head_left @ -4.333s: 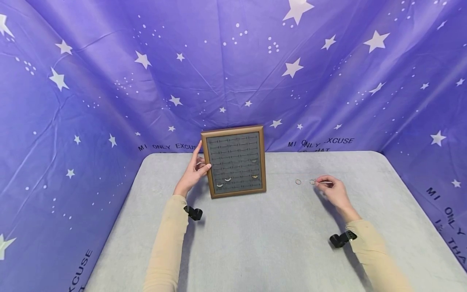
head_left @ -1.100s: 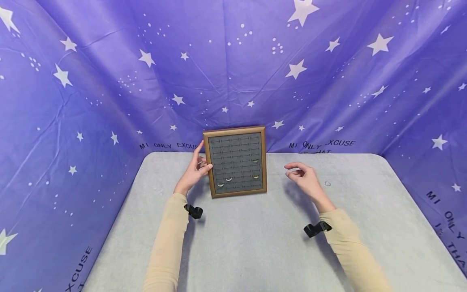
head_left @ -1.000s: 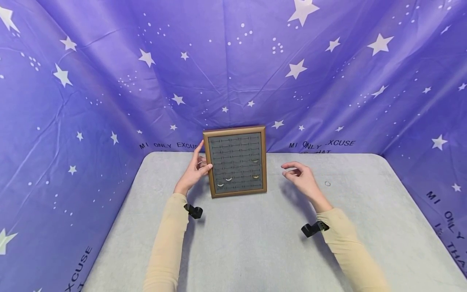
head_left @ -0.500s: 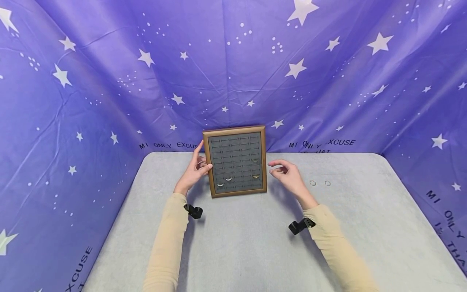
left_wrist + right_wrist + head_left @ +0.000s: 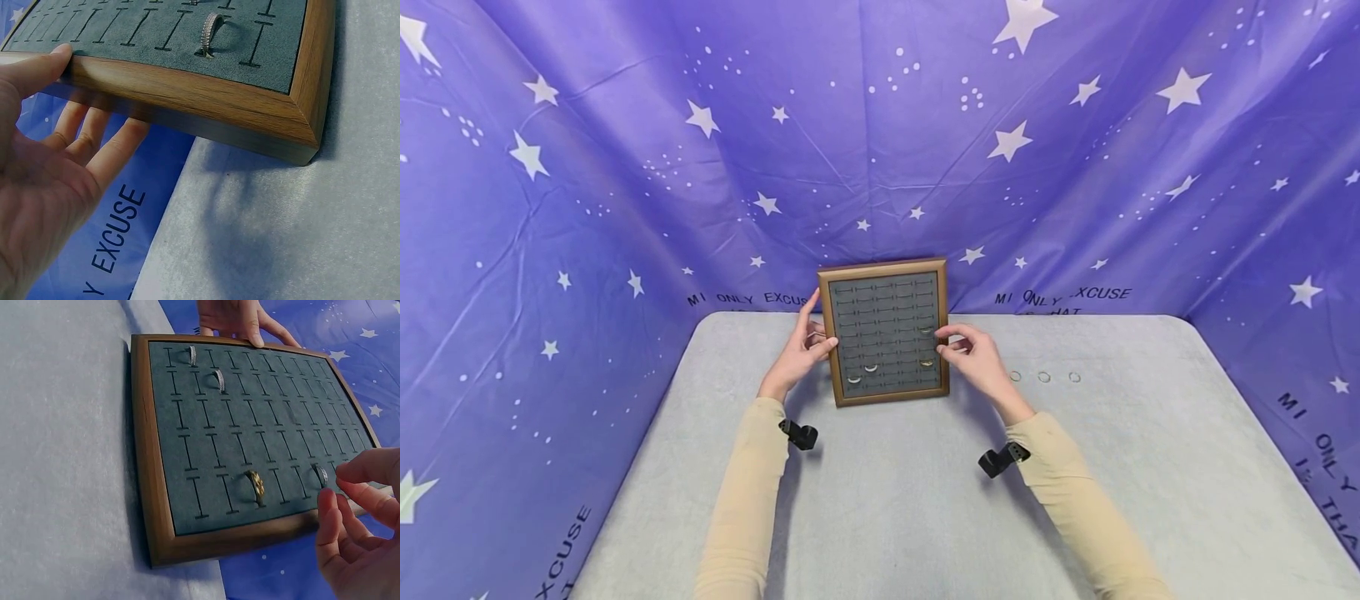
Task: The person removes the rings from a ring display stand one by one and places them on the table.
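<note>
A ring display tray (image 5: 887,312), wood-framed with a slotted grey-green pad, stands tilted up at the back of the table. My left hand (image 5: 796,358) grips its left side, thumb on the front frame and fingers behind. My right hand (image 5: 973,360) is at the right edge, thumb and forefinger apart. In the right wrist view these fingertips are right beside a silver ring (image 5: 320,476) in a slot near that edge. A gold ring (image 5: 255,485) sits lower in the same column. Two more silver rings, one (image 5: 192,356) and another (image 5: 219,381), sit near the lower left.
On the table (image 5: 880,500), right of the tray, three thin rings lie in a row: one by my right wrist (image 5: 1015,377), a middle ring (image 5: 1044,377) and an outer ring (image 5: 1075,377). A purple star-printed curtain (image 5: 880,150) hangs close behind the tray.
My right hand has moved left from the loose rings on the table to the tray's right edge, uncovering the row. My left hand keeps its grip and the tray stays in place.
</note>
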`<state>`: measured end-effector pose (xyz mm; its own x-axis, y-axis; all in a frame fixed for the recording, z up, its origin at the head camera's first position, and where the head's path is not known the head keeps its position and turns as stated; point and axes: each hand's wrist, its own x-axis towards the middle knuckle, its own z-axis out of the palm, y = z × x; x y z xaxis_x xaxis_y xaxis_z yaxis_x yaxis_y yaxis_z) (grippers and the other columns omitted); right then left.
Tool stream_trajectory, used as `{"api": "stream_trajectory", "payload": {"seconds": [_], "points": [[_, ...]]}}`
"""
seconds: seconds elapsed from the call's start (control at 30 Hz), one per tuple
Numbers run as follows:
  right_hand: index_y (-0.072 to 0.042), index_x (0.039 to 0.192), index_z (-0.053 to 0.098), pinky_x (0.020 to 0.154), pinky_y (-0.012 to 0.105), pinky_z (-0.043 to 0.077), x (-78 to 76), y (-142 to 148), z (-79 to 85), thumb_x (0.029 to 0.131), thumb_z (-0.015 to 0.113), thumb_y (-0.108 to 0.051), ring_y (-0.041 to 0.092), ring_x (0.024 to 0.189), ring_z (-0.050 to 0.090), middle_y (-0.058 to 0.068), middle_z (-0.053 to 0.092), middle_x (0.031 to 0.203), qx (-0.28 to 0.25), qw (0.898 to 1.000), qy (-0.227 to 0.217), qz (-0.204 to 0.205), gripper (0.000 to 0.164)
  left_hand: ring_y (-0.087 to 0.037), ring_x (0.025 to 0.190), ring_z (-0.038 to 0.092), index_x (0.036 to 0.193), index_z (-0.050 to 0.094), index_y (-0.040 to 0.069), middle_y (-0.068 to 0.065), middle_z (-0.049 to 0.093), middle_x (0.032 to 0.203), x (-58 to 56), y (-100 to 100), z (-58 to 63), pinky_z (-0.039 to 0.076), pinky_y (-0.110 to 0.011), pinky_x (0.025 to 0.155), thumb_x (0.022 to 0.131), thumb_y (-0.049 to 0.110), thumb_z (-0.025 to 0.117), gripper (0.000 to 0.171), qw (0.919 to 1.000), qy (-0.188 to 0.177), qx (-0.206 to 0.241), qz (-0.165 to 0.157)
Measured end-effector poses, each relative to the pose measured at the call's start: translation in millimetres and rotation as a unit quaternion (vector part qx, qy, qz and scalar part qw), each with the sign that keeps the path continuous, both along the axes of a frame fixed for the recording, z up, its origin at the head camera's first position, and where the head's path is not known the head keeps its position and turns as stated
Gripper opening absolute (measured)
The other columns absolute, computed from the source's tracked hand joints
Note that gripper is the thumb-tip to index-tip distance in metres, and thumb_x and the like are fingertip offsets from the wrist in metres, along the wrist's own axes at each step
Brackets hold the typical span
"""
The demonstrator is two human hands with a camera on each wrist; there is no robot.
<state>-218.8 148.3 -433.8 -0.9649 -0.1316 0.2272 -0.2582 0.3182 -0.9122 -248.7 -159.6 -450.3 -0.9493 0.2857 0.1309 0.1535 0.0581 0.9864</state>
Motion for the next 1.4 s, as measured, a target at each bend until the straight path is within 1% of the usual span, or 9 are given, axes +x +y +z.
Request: {"api": "stream_trajectory", "payload": {"seconds": [0.1, 0.3, 0.47, 0.57, 0.73, 0.93, 1.03, 1.3, 1.4], "points": [[0.007, 0.108, 0.066, 0.066, 0.020, 0.050, -9.5, 0, -14.2, 0.083, 0.067, 0.007, 0.029, 0.082, 0.062, 0.024, 0.061, 0.109, 0.010, 1.000, 0.007, -0.002, 0.024, -0.026, 0.087, 0.056, 0.157, 0.009, 0.026, -0.019, 0.048, 0.105, -0.2, 0, -0.3, 0.055, -0.037, 0.074, 0.092, -0.007, 0.058, 0.087, 1.0000, -0.001, 0.004, 0.000], [0.004, 0.109, 0.067, 0.070, 0.025, 0.050, -14.3, -4, -15.7, 0.083, 0.067, 0.006, 0.027, 0.079, 0.061, 0.019, 0.060, 0.105, 0.044, 0.998, 0.039, 0.005, 0.026, -0.024, 0.085, 0.056, 0.157, 0.009, 0.023, -0.023, 0.047, 0.105, 0.5, 1, 0.4, 0.055, -0.035, 0.073, 0.092, -0.009, 0.057, 0.087, 1.0000, 0.003, 0.008, 0.000], [0.002, 0.110, 0.067, 0.065, 0.022, 0.046, -17.5, -9, -16.7, 0.082, 0.068, 0.006, 0.019, 0.072, 0.053, 0.015, 0.055, 0.093, 0.066, 0.997, 0.041, -0.001, 0.028, -0.024, 0.086, 0.056, 0.157, 0.009, 0.023, -0.023, 0.048, 0.105, 0.2, 0, 0.0, 0.056, -0.035, 0.074, 0.092, -0.009, 0.057, 0.087, 1.0000, 0.001, 0.007, 0.001], [0.001, 0.107, 0.068, 0.062, 0.020, 0.042, -19.5, -11, -18.5, 0.081, 0.069, 0.005, 0.015, 0.069, 0.049, 0.011, 0.050, 0.087, 0.076, 0.996, 0.040, -0.011, 0.026, -0.024, 0.086, 0.056, 0.157, 0.009, 0.024, -0.022, 0.048, 0.105, -5.0, -2, -7.8, 0.056, -0.036, 0.074, 0.092, -0.009, 0.057, 0.087, 0.9999, -0.001, 0.011, 0.000], [0.000, 0.099, 0.067, 0.063, 0.024, 0.040, -23.5, -16, -22.7, 0.080, 0.069, 0.004, 0.017, 0.070, 0.047, 0.007, 0.045, 0.081, 0.087, 0.994, 0.058, -0.025, 0.020, -0.021, 0.085, 0.057, 0.157, 0.009, 0.029, -0.020, 0.048, 0.105, -14.0, -4, -23.2, 0.056, -0.033, 0.072, 0.092, -0.007, 0.058, 0.088, 0.9999, 0.002, 0.016, 0.006], [-0.001, 0.092, 0.065, 0.066, 0.029, 0.036, -25.6, -19, -25.9, 0.081, 0.070, 0.003, 0.021, 0.073, 0.046, 0.005, 0.041, 0.075, 0.080, 0.993, 0.071, -0.042, 0.013, -0.020, 0.085, 0.059, 0.155, 0.013, 0.038, -0.019, 0.049, 0.105, -14.6, -4, -26.9, 0.056, -0.032, 0.071, 0.092, -0.006, 0.059, 0.089, 0.9998, 0.011, 0.007, 0.013], [-0.002, 0.090, 0.064, 0.066, 0.030, 0.036, -26.0, -20, -25.7, 0.082, 0.070, 0.001, 0.021, 0.073, 0.047, 0.005, 0.041, 0.074, 0.075, 0.993, 0.072, -0.049, 0.010, -0.020, 0.086, 0.059, 0.154, 0.014, 0.040, -0.019, 0.050, 0.105, -14.1, -3, -27.0, 0.056, -0.032, 0.071, 0.093, -0.006, 0.059, 0.089, 0.9998, 0.012, 0.005, 0.015], [-0.004, 0.085, 0.061, 0.065, 0.029, 0.036, -25.9, -21, -26.4, 0.083, 0.070, 0.000, 0.022, 0.072, 0.046, 0.007, 0.043, 0.076, 0.061, 0.993, 0.071, -0.066, 0.009, -0.023, 0.086, 0.057, 0.156, 0.011, 0.034, -0.018, 0.050, 0.104, -16.4, -4, -28.4, 0.056, -0.033, 0.071, 0.092, -0.006, 0.058, 0.089, 0.9999, 0.003, 0.014, 0.008], [-0.003, 0.085, 0.061, 0.064, 0.026, 0.037, -25.2, -20, -27.4, 0.083, 0.069, 0.002, 0.021, 0.073, 0.046, 0.008, 0.045, 0.077, 0.045, 0.995, 0.069, -0.061, 0.009, -0.023, 0.085, 0.056, 0.156, 0.010, 0.030, -0.017, 0.049, 0.103, -13.7, -3, -23.9, 0.056, -0.034, 0.071, 0.092, -0.008, 0.058, 0.089, 0.9999, -0.001, 0.016, 0.003]]}}
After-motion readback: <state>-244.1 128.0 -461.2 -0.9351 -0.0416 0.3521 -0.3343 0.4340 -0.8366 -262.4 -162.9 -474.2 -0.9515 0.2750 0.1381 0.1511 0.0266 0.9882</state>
